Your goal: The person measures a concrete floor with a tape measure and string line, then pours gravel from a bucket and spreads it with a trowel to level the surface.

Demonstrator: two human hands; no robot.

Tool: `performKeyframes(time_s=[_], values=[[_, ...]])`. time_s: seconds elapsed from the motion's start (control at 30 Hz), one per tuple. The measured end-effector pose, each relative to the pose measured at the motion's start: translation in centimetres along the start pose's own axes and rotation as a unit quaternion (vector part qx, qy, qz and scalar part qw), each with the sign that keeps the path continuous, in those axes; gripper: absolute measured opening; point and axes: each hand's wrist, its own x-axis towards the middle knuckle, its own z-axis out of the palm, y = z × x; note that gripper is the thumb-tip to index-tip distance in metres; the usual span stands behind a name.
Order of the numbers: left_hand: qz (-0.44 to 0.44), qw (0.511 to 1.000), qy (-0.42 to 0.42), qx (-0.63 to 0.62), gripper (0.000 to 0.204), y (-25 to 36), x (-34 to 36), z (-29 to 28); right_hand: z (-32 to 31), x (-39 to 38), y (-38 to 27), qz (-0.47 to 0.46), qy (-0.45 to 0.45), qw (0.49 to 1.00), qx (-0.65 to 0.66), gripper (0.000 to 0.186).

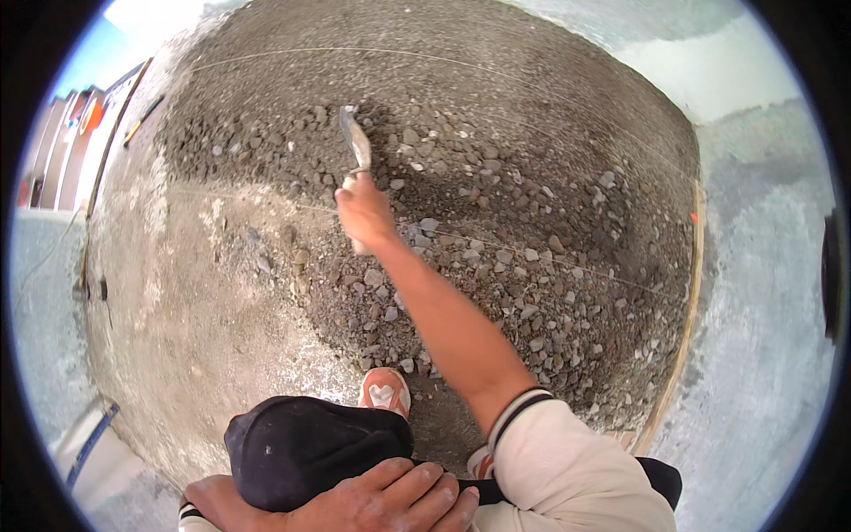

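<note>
My right hand (364,214) is closed round the pale handle of a trowel (355,142), arm stretched far forward. The trowel's metal blade points away from me and lies over a bed of loose gravel (532,306), close to a darker patch of finer grit. My left hand (394,498) lies across my bent leg in black trousers (310,443). Its fingers are stretched out side by side, and it holds nothing. Pale dust shows on these fingers. Whether the blade touches the stones is hard to tell.
Thin taut strings (567,263) cross above the gravel. A wooden strip (683,355) edges the right side by a pale blue-green wall (762,293). A yellow-and-black tool (142,122) lies far left; a blue bar (91,448) lies near left. My pink-and-white shoe (385,390) stands at the gravel's near edge.
</note>
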Motion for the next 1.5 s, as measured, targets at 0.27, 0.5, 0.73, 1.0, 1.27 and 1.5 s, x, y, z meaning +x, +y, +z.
performKeyframes(time_s=[0.27,0.5,0.73,1.0,1.27,1.5], values=[[-0.069,0.991,-0.052,-0.098,0.045,0.3,-0.9,-0.4,-8.0,-2.4,6.3,0.117,0.107,0.934,0.321,0.027],[-0.057,0.996,-0.001,-0.071,0.045,1.9,-2.1,-0.1,-12.9,-8.9,12.4,0.132,0.307,0.835,0.438,0.018],[-0.014,0.998,-0.02,-0.059,0.046,2.5,0.4,0.3,-12.4,-2.6,8.5,0.096,0.134,0.926,0.341,0.028],[-0.051,0.996,-0.044,-0.053,0.048,3.4,0.3,0.0,-17.9,-5.5,11.8,0.041,0.233,0.873,0.427,0.023],[-0.054,0.997,-0.043,-0.047,0.049,3.4,3.4,0.6,-17.7,2.0,11.3,0.05,0.076,0.929,0.358,0.027],[-0.052,0.997,-0.052,-0.034,0.05,3.5,2.8,0.1,-30.4,-10.5,20.6,0.112,0.256,0.855,0.436,0.034]])
